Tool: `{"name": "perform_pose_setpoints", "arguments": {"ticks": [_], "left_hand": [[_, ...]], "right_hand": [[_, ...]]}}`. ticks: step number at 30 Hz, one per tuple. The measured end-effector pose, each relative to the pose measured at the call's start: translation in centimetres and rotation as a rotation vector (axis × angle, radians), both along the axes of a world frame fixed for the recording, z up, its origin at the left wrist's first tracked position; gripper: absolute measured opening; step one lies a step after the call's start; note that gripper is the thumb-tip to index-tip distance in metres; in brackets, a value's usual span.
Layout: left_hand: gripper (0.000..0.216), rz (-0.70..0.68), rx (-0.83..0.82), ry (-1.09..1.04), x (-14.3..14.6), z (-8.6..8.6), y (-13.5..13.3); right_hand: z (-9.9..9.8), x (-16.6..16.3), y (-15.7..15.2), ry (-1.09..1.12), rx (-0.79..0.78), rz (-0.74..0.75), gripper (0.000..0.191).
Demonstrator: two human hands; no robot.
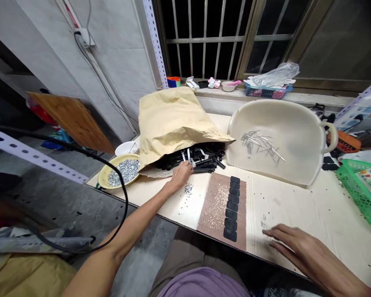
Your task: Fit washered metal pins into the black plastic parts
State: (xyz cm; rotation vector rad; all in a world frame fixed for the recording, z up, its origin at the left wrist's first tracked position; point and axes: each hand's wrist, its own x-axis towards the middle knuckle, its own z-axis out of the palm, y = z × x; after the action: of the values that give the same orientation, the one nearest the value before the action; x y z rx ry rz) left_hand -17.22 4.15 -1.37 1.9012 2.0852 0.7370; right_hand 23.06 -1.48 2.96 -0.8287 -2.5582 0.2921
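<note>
My left hand [181,174] is at the mouth of a tan paper bag [176,119], touching a heap of black strip-like pieces [204,167] that spill out of it. Its fingers are drawn together; what lies between them is too small to make out. My right hand [292,243] hovers low over the table's front right part, fingers stretched out, close to a few tiny bits [264,220]. Between my hands lies a brown board [214,210] bearing a column of black rounded squares [231,212]. Small silver bits [189,189] lie scattered just below my left hand.
A yellow bowl of silver washer-like pieces [123,172] and a white bowl [126,147] stand left. Behind the board, a large cream basin [275,123] holds long metal pins [259,142]. A green basket [358,194] sits right. A black cable [125,198] loops across my left arm.
</note>
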Motion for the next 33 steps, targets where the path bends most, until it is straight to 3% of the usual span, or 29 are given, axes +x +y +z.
{"name": "perform_pose_setpoints", "arguments": {"ticks": [3, 7, 11, 14, 18, 22, 25, 28, 33], "left_hand": [[0.017, -0.02, -0.058, -0.087, -1.1, 2.2, 0.5], [0.025, -0.086, -0.125, -0.28, -0.9, 5.9, 0.0], [0.022, -0.255, -0.181, -0.499, 1.1, 8.5, -2.0], [0.023, -0.331, -0.231, -0.6, 2.2, 9.0, -3.6], [0.029, -0.227, -0.142, -0.526, 1.7, 7.5, -4.6], [0.023, -0.043, 0.04, -0.164, -0.2, 3.3, -5.4], [0.021, -0.068, 0.011, 0.028, -1.5, -0.4, -6.0], [0.024, -0.129, 0.013, 0.117, -2.0, -2.7, -6.3], [0.026, -0.216, 0.056, 0.24, -2.0, -3.0, -6.2]], "right_hand": [[2.8, -4.9, 2.7, -0.099, -0.019, 0.081, 0.023], [5.2, -12.3, 6.1, 0.044, 0.23, 0.106, 0.026], [4.8, -17.9, 7.6, 0.046, 0.402, 0.202, 0.032], [3.3, -19.1, 7.1, -0.043, 0.419, 0.211, 0.028], [2.0, -17.7, 6.0, -0.064, 0.474, 0.092, 0.027], [1.4, -14.9, 5.7, -0.046, 0.472, -0.07, 0.02], [0.6, -12.8, 5.5, -0.049, 0.415, -0.131, 0.017], [-0.6, -11.3, 4.9, -0.034, 0.321, -0.143, 0.017], [-1.7, -10.8, 4.2, 0.007, 0.241, -0.149, 0.016]]}}
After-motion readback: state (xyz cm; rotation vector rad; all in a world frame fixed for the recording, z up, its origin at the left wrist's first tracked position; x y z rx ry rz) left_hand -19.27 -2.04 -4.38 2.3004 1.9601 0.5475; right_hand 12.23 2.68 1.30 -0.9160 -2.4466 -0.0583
